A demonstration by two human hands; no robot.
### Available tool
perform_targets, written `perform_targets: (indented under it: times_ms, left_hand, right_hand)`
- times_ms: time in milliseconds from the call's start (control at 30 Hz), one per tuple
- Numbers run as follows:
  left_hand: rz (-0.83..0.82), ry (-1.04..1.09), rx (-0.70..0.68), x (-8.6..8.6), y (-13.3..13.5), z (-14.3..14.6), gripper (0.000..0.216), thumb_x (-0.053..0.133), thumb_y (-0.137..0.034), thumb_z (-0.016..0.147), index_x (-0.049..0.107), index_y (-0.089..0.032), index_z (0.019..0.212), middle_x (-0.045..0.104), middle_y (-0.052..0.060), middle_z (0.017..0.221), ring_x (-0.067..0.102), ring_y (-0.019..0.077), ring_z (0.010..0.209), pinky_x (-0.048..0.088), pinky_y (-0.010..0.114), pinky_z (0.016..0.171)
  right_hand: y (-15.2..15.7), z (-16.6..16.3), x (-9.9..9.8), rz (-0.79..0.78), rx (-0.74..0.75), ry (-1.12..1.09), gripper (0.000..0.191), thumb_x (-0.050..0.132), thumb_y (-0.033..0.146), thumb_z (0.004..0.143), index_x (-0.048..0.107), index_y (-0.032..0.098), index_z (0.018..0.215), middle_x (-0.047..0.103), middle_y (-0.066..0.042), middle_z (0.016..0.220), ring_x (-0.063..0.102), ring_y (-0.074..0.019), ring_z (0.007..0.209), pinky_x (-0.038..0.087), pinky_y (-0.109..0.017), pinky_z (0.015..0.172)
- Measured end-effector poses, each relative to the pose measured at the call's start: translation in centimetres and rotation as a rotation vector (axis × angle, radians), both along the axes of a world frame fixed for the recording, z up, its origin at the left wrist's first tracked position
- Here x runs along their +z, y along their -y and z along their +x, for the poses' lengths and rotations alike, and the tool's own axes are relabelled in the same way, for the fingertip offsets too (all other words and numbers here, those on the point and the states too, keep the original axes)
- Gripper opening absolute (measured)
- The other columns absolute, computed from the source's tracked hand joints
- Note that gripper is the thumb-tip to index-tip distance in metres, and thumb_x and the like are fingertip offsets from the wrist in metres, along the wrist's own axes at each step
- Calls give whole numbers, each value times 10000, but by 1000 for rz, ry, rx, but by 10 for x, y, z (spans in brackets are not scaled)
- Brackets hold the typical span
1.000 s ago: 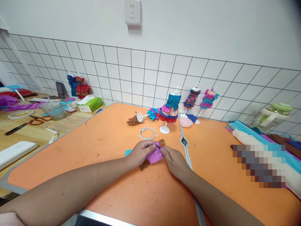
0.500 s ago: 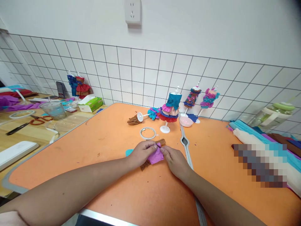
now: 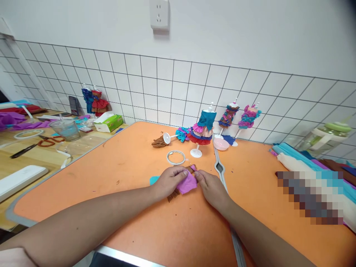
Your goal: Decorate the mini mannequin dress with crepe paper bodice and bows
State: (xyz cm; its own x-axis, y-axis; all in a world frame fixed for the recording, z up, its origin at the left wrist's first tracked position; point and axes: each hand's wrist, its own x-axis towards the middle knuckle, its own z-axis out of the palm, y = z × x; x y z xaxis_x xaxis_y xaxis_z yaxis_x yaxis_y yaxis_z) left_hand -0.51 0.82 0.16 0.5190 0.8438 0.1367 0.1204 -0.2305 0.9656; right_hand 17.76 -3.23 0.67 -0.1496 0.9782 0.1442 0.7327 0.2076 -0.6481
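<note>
Rightward the right hand is eased, pinched on the purple paper, gripped too by the closed left hand, more edge now bared between.

The left hand and right hand pinch a purple sheet over the orange table.

Sheet purple; scrap brown; tabletop orange; bowl pink; wall tiles white, dark-gridded.
</note>
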Motion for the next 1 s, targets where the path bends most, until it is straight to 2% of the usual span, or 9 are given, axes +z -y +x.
perform_targets:
  times_ms: [133,233,433,500,600,700,767,867,1000]
  left_hand:
    - [-76,21,92,0,-1,0,351,511,-485,853,533,-160,720,469,-32,618,434,109,561,350,216,523]
    - [-109,106,122,0,-4,-1,329,513,-469,849,538,-162,731,492,-29,625,449,110,559,353,215,523]
    - [-94,210,133,6,-5,-7,335,537,-460,823,510,-161,675,464,-35,593,420,102,538,325,215,514]
    - [-72,144,-15,10,-2,-10,346,528,-460,821,491,-164,644,442,-33,574,407,103,525,311,221,505]
    - [43,-94,-405,15,5,-13,343,503,-413,848,475,-163,615,430,-25,570,398,104,536,300,226,510]
    - [160,-264,-610,15,11,-13,312,464,-344,887,464,-163,632,425,-30,581,387,97,551,294,216,516]
    - [198,-303,-590,12,11,-11,295,446,-322,899,457,-165,649,419,-37,593,385,93,560,297,207,522]
    - [216,-319,-496,8,8,-8,298,446,-335,903,459,-163,660,422,-38,615,393,94,584,307,199,539]
    - [157,-294,-331,5,4,-5,299,481,-385,885,530,-156,699,478,-22,647,429,108,611,331,203,554]
  right_hand:
    - [-5,20,13,-40,-4,74,476,246,536,966,578,225,829,656,-15,800,593,-184,759,361,-268,642]
    - [-5,32,24,-76,47,193,384,342,541,942,601,257,932,664,4,812,589,-174,734,332,-250,583]
    - [-5,42,24,-120,65,489,316,451,472,912,591,225,774,665,-21,780,594,-184,734,279,-253,546]
    - [-7,44,19,-142,55,511,264,480,444,900,599,227,810,671,-25,814,600,-192,758,288,-255,548]
    - [-9,47,14,-159,42,521,191,526,399,881,617,235,919,667,-30,878,600,-200,804,329,-263,575]
    - [-9,48,11,-3,105,515,302,607,306,844,591,257,1141,626,-50,1092,562,-219,998,389,-288,726]
    - [-9,45,9,103,200,530,294,610,260,851,607,282,1144,610,-38,1125,532,-215,1031,384,-304,806]
    - [-12,36,7,135,291,590,143,537,205,895,674,244,894,640,-32,931,533,-198,918,383,-305,778]
    - [-9,27,23,104,233,517,173,497,148,890,642,204,815,648,-49,898,549,-193,881,397,-292,740]
